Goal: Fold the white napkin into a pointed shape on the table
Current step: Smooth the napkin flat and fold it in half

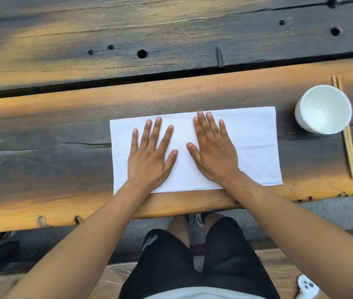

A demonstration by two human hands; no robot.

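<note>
The white napkin [255, 145] lies flat as a wide rectangle near the front edge of the dark wooden table [41, 147]. My left hand [149, 156] rests palm down on its left half with the fingers spread. My right hand [213, 152] lies palm down just right of the napkin's middle, fingers together and pointing away from me. Both hands press flat on the cloth and hold nothing. The napkin's four corners are visible and lie flat.
A white bowl [323, 110] stands to the right of the napkin, with a pair of wooden chopsticks [349, 152] lying beside and partly under it. The table's front edge runs just below the napkin; my knees show beneath it.
</note>
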